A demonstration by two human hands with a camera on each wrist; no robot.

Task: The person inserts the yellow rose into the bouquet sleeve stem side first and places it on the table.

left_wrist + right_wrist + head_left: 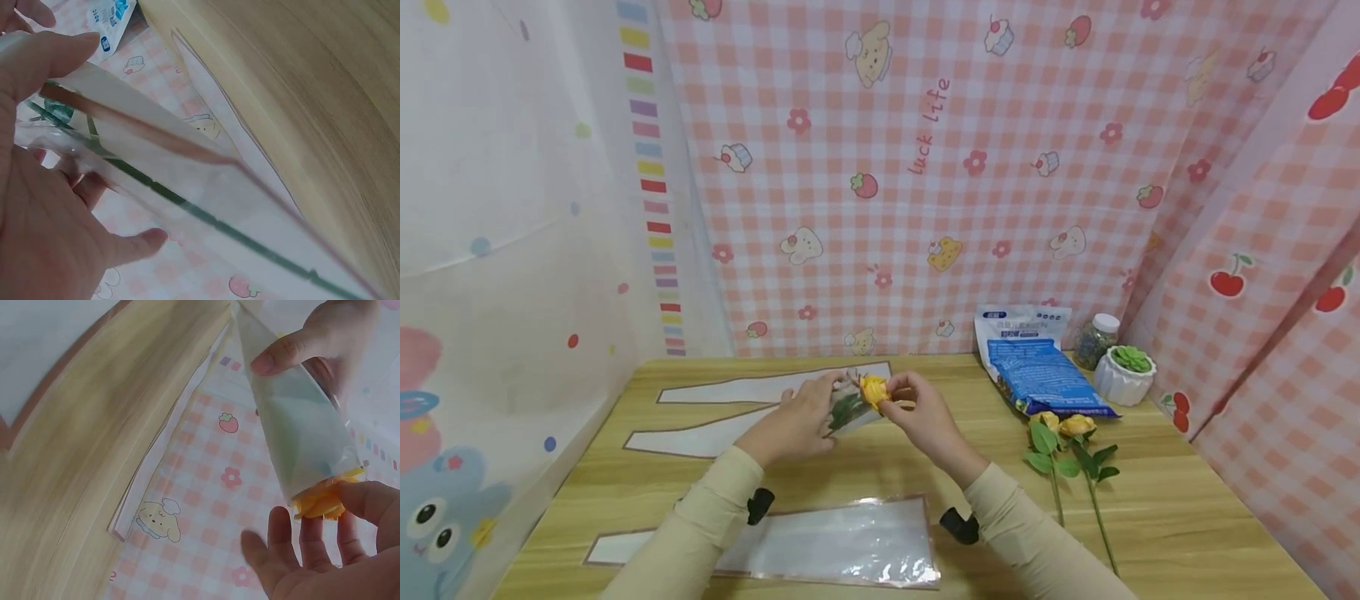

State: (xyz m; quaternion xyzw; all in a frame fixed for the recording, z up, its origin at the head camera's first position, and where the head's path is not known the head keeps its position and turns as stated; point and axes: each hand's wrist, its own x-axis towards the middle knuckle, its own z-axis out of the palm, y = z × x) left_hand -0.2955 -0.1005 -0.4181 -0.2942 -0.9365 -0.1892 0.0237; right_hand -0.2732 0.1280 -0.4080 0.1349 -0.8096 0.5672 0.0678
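Observation:
A yellow artificial rose (874, 392) stands inside a tapered wrapping sleeve, its bloom at the wide mouth. In the left wrist view the green stem (219, 228) runs down through the see-through side of the sleeve. My left hand (805, 412) grips the sleeve (294, 428) around its middle, thumb on the white face. At the mouth, my right hand (925, 417) pinches the bloom (322, 499) between thumb and fingertips, the fingers curved under the petals in the right wrist view.
A flat sleeve (842, 542) lies at the table's front; two more, including one (707, 437) at mid-left, lie behind. Two yellow roses (1077, 427) rest at right. Behind them stand a blue-and-white bag (1037, 371), a lidded jar (1096, 342) and a potted succulent (1124, 379).

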